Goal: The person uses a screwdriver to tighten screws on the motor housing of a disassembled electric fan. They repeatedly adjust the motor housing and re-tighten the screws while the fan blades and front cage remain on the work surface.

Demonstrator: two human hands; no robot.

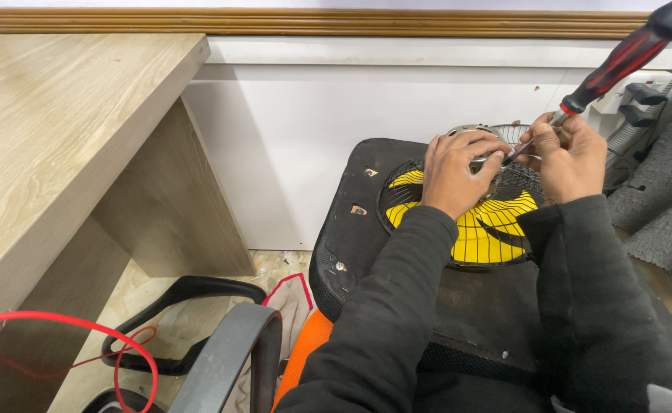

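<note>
Here, two hands: left gripping one fan, right holding one screwdriver, tip likely hidden.

Wall close behind fan

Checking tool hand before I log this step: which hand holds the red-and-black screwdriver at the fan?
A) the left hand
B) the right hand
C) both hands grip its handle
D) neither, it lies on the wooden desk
B: the right hand pinches the screwdriver near its shaft, tip pointing toward the fan hub, while the left hand rests on the hub of the wire guard.
</note>
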